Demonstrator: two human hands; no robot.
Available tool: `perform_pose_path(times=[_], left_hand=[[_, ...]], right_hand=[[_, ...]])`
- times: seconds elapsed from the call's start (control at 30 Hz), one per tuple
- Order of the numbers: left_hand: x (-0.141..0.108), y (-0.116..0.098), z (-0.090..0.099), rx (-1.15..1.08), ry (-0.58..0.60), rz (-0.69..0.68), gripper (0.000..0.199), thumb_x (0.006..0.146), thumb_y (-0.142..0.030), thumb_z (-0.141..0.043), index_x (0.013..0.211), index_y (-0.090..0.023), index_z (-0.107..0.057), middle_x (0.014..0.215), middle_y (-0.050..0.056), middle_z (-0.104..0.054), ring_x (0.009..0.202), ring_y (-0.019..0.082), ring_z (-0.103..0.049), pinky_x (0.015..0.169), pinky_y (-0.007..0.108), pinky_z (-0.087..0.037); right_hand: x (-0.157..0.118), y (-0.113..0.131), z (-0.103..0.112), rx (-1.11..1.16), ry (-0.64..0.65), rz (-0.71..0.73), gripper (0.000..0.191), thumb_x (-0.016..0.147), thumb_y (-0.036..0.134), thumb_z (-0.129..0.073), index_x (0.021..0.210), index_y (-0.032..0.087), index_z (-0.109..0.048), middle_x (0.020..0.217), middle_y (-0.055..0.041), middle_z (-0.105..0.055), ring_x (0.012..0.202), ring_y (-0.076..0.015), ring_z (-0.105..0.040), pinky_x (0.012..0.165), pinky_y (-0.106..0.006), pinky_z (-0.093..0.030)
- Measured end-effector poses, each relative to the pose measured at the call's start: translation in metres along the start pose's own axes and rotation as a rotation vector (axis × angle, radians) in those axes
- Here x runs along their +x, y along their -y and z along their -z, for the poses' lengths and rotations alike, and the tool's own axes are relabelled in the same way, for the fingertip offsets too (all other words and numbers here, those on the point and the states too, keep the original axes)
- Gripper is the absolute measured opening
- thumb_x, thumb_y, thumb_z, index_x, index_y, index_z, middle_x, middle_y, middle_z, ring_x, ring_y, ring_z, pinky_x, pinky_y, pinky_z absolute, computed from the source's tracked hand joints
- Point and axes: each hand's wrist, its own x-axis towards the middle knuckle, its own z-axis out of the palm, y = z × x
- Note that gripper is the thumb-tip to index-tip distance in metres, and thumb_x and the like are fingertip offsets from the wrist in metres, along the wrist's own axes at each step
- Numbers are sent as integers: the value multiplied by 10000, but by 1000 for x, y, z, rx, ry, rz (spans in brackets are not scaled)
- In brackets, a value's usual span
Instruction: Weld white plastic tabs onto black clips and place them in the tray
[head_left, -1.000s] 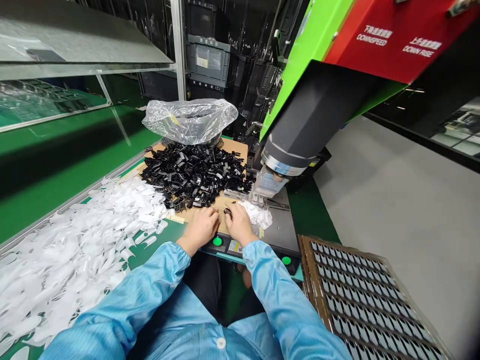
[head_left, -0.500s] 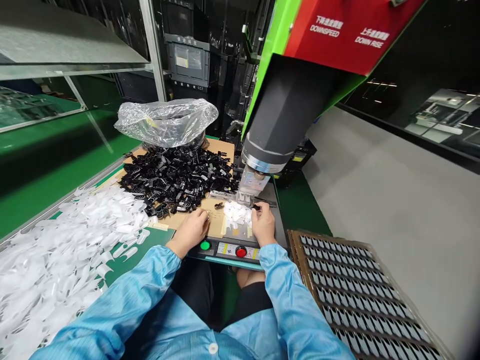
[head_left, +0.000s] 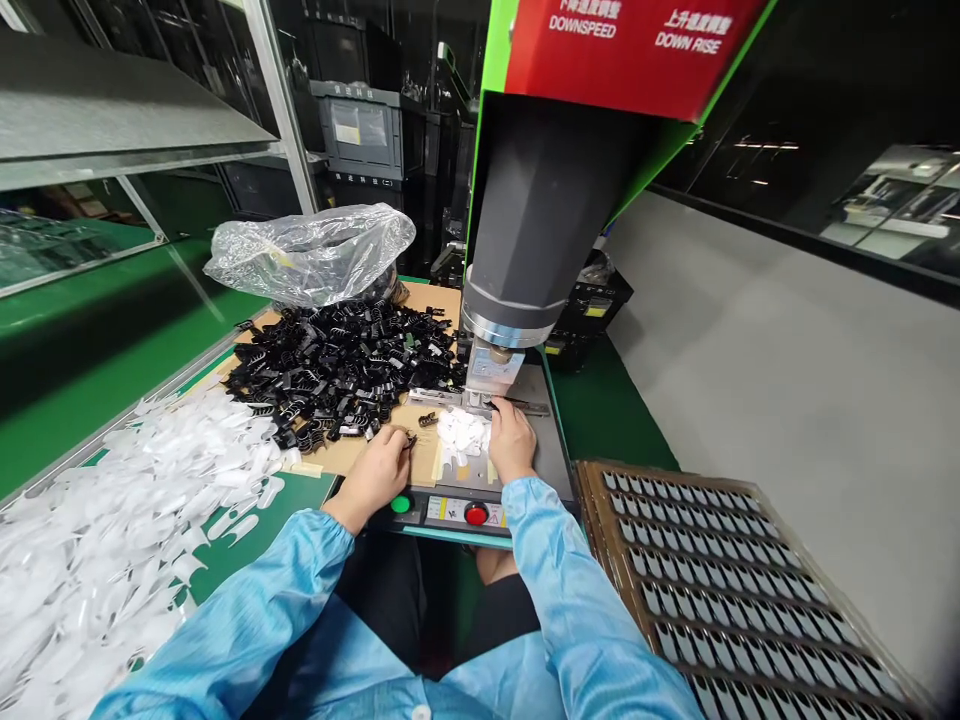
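Note:
My left hand (head_left: 382, 468) is closed on a small black clip (head_left: 410, 441) at the near edge of the cardboard (head_left: 358, 450). My right hand (head_left: 511, 438) is closed round a small black piece (head_left: 491, 404) at the metal fixture (head_left: 477, 398), just under the head of the press (head_left: 495, 365). Between the hands lies a small pile of white pieces (head_left: 461, 434), with one black clip (head_left: 427, 419) beside it. A large heap of black clips (head_left: 345, 365) covers the cardboard beyond my left hand.
White pieces (head_left: 150, 500) are heaped on the left. A clear plastic bag (head_left: 315, 255) stands behind the black clips. Green button (head_left: 401, 503) and red button (head_left: 476, 514) sit on the machine's front edge. A tray of parts (head_left: 735, 580) is at the right.
The camera view has shifted. My right hand has moved in closer to the fixture under the press head. A black clip now shows at my left fingertips.

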Motion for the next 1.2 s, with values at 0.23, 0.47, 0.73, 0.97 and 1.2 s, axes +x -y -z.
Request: perform_pose_path(times=[0.23,0.47,0.73,0.97,1.2], left_hand=[[2,0,2,-26,-4,30,101,1058,-273,-537,967,-241,-568,967,84,-660,911,272,-659,827,425,-572],[69,-35,-15,-188,-106,-22,232,1070,-334,-586,1248,-228,-690,1199,95,-754,1114,263,-703,1008,419,-569],[122,-52,-66,-129,-35,-78,245,1057,-291,-584,1222,-203,-742,1188,134,-731,1134,282,-673,1033,428,-544],[118,-68,-53,101,77,-107,368,1041,-371,-591,1343,-181,-682,1279,196,-652,1190,352,-610,1039,503,-496],[76,-59,-18,-8,37,-87,609,1016,-476,-635,1536,-181,-518,1392,186,-646,1293,351,-608,1105,495,-491]], right_hand=[[1,1,5,-75,33,53,317,1104,279,-485,1297,220,-731,1279,-109,-745,1189,-294,-580,1022,-419,-424],[8,12,3,-185,92,39,319,1080,286,-538,1347,247,-708,1196,-132,-697,1170,-334,-502,991,-464,-382],[9,15,13,-181,142,68,353,1055,226,-525,1377,230,-670,1248,-151,-653,1245,-346,-473,1054,-488,-384],[9,20,13,-172,179,59,360,1029,188,-524,1361,232,-654,1285,-159,-645,1282,-350,-470,1068,-495,-410],[-21,6,46,-45,73,100,473,999,217,-524,1464,207,-610,1478,-138,-620,1443,-326,-444,1196,-528,-404]])
